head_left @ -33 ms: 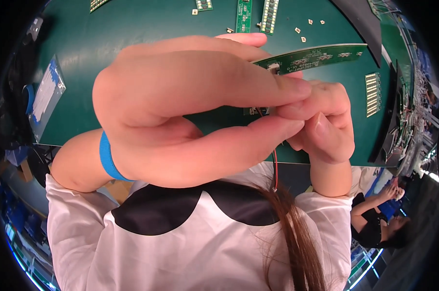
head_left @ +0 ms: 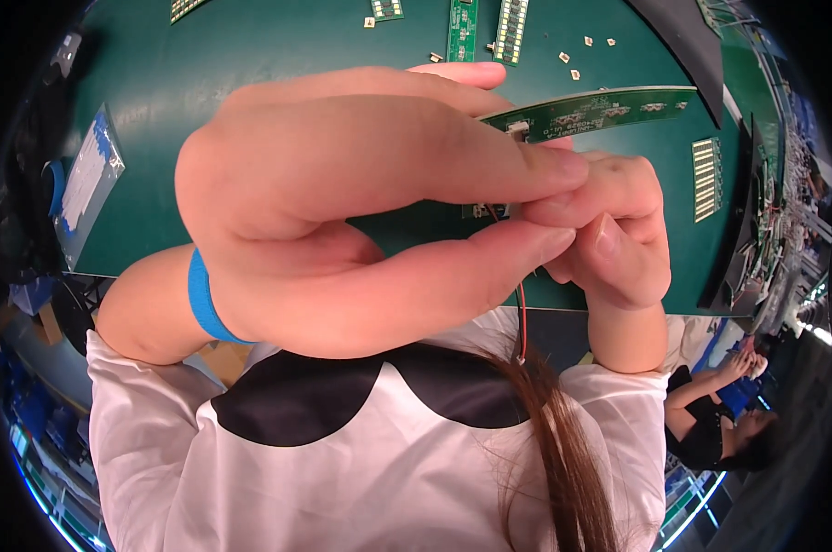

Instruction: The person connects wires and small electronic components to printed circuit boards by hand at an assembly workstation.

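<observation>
My left hand, a blue band round its wrist, is closed above the table. A narrow green circuit board sticks out to the right from behind its index finger. A small white connector sits near the board's inner end. Against my left fingertips presses my right hand, its fingers curled; what lies in that pinch is hidden. Below my left thumb hangs a thin red wire, and a bit of dark wire shows between thumb and index finger.
The table is green. Along its far side lie more board strips and several tiny pale pieces. Another strip lies at right, a plastic bag at left. Beyond the right edge a person sits.
The board's outer end has dipped very slightly. Both hands stay in nearly the same place.
</observation>
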`<action>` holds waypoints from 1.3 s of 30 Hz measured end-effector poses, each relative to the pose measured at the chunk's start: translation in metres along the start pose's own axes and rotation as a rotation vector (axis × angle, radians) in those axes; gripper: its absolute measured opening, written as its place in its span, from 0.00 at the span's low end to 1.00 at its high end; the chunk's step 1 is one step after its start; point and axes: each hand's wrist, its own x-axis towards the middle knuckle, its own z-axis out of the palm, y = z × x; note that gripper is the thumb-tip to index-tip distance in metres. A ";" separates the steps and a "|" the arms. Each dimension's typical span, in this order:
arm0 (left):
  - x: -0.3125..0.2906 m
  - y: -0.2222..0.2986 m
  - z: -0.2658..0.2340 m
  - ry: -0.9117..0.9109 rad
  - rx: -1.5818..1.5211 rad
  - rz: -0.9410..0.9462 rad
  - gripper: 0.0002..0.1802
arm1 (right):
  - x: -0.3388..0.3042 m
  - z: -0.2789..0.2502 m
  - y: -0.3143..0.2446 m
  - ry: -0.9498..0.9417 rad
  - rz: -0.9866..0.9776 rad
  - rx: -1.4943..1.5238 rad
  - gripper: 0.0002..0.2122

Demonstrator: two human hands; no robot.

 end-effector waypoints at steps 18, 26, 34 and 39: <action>-0.003 0.007 0.004 0.053 -0.044 -0.143 0.16 | 0.000 -0.007 -0.002 -0.029 0.039 -0.152 0.19; 0.013 -0.014 0.014 0.520 -0.474 -0.550 0.18 | 0.001 -0.007 -0.011 0.290 -0.027 -0.361 0.21; 0.017 -0.015 0.023 0.339 -0.523 -0.660 0.26 | -0.010 -0.012 -0.026 0.233 -0.127 -0.532 0.12; 0.014 -0.016 0.026 0.284 -0.655 -0.681 0.24 | -0.009 0.003 -0.032 0.352 -0.065 -0.694 0.14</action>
